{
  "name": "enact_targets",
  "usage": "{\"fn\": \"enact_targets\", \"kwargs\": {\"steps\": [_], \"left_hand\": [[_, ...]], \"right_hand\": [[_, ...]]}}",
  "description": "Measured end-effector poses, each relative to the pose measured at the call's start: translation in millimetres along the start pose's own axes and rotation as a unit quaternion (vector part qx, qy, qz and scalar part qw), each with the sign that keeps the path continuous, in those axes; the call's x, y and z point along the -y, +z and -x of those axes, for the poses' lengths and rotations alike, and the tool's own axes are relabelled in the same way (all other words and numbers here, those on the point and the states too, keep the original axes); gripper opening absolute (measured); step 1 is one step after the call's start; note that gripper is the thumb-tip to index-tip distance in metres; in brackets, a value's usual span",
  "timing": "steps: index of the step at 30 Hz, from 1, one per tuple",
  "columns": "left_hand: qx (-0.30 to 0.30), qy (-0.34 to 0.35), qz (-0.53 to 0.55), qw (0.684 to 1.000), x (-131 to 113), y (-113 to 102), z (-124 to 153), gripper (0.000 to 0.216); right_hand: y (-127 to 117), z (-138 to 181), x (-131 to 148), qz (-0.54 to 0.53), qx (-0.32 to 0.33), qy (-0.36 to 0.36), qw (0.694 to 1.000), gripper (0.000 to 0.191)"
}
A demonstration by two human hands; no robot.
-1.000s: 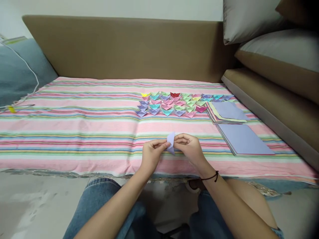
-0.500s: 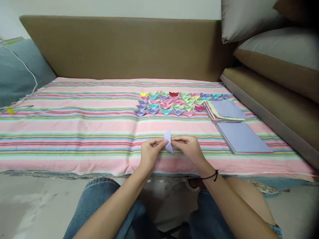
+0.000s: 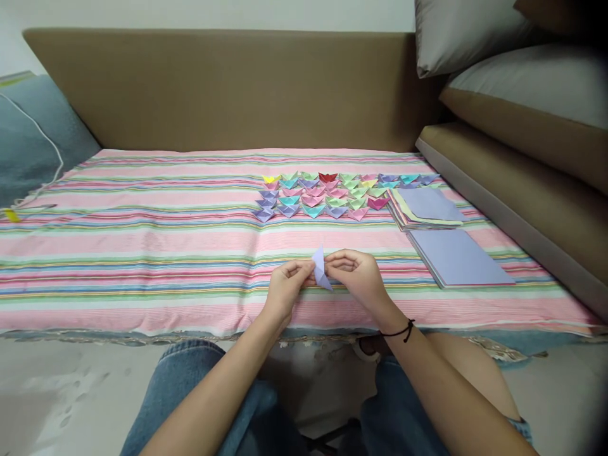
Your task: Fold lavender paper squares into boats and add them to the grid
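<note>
A small lavender paper boat (image 3: 320,268) is held upright on end between my two hands, above the striped cloth. My left hand (image 3: 289,286) pinches it from the left with thumb and fingers. From the right, my right hand (image 3: 357,273) has its thumb and fingertips closed on the boat's other side. Beyond them, several rows of folded paper boats in many colours lie on the cloth, among them a dark red boat (image 3: 327,178) and a yellow boat (image 3: 271,180).
Right of the boats lie a stack of mixed coloured paper (image 3: 432,206) and a stack of lavender sheets (image 3: 463,258). Cushions (image 3: 532,88) pile up at the right. A brown backrest (image 3: 223,88) stands behind the striped cloth (image 3: 118,244). A white cable (image 3: 45,139) hangs at the left.
The view has shifted slightly. The lavender boat has turned a little in my fingers, and my right hand's fingers have curled slightly more. Both hands still hold it.
</note>
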State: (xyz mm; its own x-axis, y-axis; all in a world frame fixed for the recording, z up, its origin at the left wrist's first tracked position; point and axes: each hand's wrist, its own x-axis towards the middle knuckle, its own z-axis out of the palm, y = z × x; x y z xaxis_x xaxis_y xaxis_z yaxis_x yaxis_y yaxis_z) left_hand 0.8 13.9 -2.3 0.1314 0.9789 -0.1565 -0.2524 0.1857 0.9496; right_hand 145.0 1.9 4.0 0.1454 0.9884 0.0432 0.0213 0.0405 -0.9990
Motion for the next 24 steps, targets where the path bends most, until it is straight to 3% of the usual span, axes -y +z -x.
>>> {"fn": "enact_targets", "kwargs": {"steps": [8,16,24], "left_hand": [[-0.011,0.076,-0.040,0.996,5.0,-0.4,-2.0,0.022],[-0.018,0.078,-0.053,0.995,2.6,1.7,-0.1,0.022],[-0.022,0.087,-0.045,0.995,2.8,2.2,0.3,0.020]], "right_hand": [[1.7,3.6,3.9,0.001,0.022,0.008,1.000,0.017],[2.7,3.1,6.5,-0.072,-0.026,0.057,0.995,0.020],[5.1,3.1,6.3,-0.095,-0.039,0.059,0.993,0.022]]}}
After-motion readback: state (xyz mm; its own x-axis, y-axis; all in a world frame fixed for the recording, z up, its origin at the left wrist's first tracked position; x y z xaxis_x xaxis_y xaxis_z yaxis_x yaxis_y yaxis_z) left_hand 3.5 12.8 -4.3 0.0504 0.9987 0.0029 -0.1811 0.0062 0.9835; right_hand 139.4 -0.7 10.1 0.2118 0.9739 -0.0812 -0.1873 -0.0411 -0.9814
